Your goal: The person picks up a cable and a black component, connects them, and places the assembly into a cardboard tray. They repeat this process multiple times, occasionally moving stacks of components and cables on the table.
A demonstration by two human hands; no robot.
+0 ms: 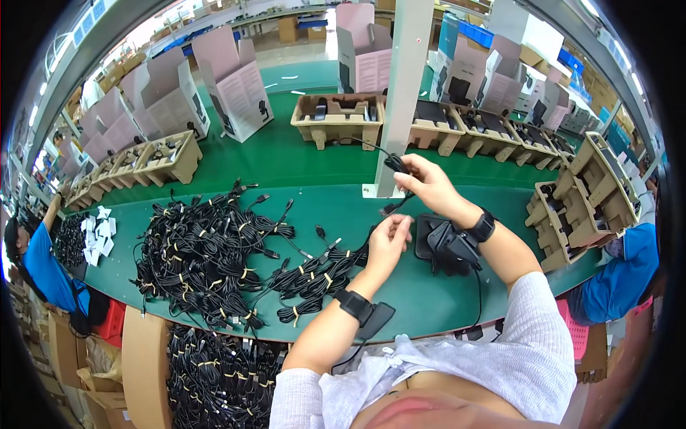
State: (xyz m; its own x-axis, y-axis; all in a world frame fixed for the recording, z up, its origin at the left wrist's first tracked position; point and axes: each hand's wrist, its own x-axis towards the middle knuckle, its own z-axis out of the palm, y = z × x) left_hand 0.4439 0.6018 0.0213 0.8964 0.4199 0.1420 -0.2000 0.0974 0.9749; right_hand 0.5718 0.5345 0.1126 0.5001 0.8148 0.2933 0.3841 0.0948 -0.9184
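Observation:
In my right hand (433, 187) is a coiled black cable (395, 163), pinched between thumb and fingers. One end trails up left toward a moulded cardboard tray (336, 129), and a plug (390, 209) hangs below. Just under that plug my left hand (388, 247) is closed, thumb against fingers; whatever it may hold is too small to make out. Beside its wrist lies a small heap of tied black cables (323, 277). A larger pile of cables (204, 257), bound with tan ties, spreads to the left. Below my right hand sits a black boxy device (451, 245) with a cord.
A metal post (406, 93) rises from the green table (286, 171). Filled cardboard trays (168, 159) line the back, with open printed boxes (239, 100) behind. Stacked trays (582, 196) stand right. More cables (221, 379) lie below the table edge. People in blue work at both sides.

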